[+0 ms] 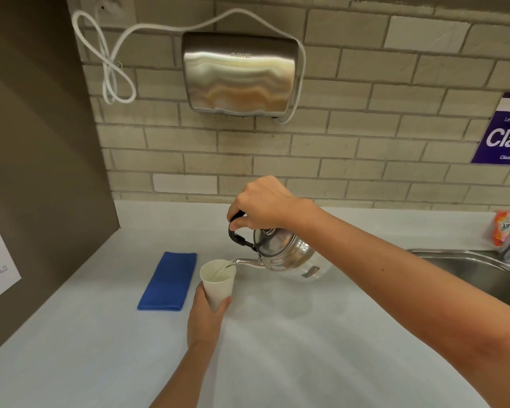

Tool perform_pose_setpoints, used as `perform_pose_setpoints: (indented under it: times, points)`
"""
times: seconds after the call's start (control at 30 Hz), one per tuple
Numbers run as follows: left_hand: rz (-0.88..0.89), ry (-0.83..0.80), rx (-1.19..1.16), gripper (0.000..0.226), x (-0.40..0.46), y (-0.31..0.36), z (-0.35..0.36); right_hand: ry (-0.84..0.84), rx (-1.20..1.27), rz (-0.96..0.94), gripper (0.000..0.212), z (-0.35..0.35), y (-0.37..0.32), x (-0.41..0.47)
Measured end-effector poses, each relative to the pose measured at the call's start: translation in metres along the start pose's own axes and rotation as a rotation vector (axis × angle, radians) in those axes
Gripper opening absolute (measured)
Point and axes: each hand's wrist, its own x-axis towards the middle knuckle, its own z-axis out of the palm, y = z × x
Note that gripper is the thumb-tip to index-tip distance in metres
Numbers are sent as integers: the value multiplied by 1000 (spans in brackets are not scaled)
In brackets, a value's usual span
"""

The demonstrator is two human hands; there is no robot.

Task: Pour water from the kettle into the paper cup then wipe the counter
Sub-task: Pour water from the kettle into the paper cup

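My right hand [262,204] grips the black handle of a shiny steel kettle [286,253], which is tilted to the left above the counter. Its spout rests over the rim of a white paper cup [218,285], and a thin stream of water runs into the cup. My left hand [205,316] holds the cup from below, lifted slightly and tilted toward the spout. A folded blue cloth [168,281] lies flat on the white counter [277,348], just left of the cup.
A steel sink [477,269] with a tap is set into the counter at the right, with an orange packet [505,226] behind it. A metal hand dryer [239,75] hangs on the brick wall. A dark panel closes the left side.
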Motion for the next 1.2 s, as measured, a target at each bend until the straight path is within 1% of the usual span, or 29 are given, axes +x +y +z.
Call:
perform_pose_setpoints:
  times: [1.2]
  points:
    - [-10,3,-5,74,2,-2,0,1,3,-28,27,-1,-9,8]
